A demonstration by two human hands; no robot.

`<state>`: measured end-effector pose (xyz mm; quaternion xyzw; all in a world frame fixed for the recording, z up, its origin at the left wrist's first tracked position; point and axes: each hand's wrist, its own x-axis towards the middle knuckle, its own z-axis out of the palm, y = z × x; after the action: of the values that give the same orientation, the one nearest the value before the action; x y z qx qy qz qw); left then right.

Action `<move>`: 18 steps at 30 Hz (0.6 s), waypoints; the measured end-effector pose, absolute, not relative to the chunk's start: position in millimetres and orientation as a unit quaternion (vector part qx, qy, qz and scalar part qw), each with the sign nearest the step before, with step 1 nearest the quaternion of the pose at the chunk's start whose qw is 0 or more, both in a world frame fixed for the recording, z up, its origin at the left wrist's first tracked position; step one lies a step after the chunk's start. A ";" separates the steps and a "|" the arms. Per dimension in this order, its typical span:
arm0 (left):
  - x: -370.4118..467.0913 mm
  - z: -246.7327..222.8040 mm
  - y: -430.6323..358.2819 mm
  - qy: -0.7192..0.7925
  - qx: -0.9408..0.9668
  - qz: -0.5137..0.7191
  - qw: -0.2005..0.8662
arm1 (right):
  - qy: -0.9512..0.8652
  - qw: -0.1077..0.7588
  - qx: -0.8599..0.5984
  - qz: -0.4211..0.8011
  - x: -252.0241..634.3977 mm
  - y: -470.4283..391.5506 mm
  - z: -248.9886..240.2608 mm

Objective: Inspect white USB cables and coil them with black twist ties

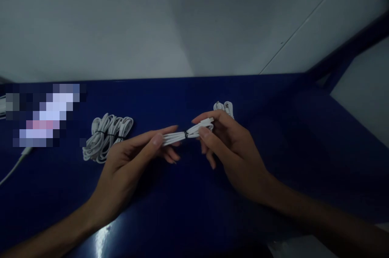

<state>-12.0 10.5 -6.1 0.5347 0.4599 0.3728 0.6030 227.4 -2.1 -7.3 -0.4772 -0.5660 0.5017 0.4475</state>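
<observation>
A white cable (178,137), folded into a slim bundle, is held up between both hands above the blue table. A thin black tie cinches its middle. My left hand (133,152) pinches one end of the bundle between thumb and fingers. At the other end, my right hand (235,152) grips it near a white plug that points to the right. Beside my left hand lies a pile of white cable bundles (105,136) with black ties. Partly hidden behind my right hand is another white cable bundle (225,107).
On the left of the blue table (182,209) lies a blurred-out bright object (50,118) with a white cord (12,172) attached. A pale wall (136,27) rises at the table's back edge. Blue framing (343,55) stands at the right.
</observation>
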 end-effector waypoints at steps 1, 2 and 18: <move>-12.4 -6.3 10.3 0.463 0.540 0.371 0.598 | -0.566 0.454 -0.474 0.498 227.7 -1.5 -7.1; -12.8 -6.2 10.0 0.465 0.542 0.369 0.594 | -0.567 0.458 -0.472 0.497 227.9 -1.1 -6.7; -12.1 -1.5 10.5 0.476 0.546 0.363 0.586 | -0.564 0.486 -0.445 0.497 227.6 2.4 -6.2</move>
<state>-12.1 10.5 -1.5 0.5464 0.4756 0.3631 0.5860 227.6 2.4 -6.2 -0.4454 -0.5642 0.4970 0.4860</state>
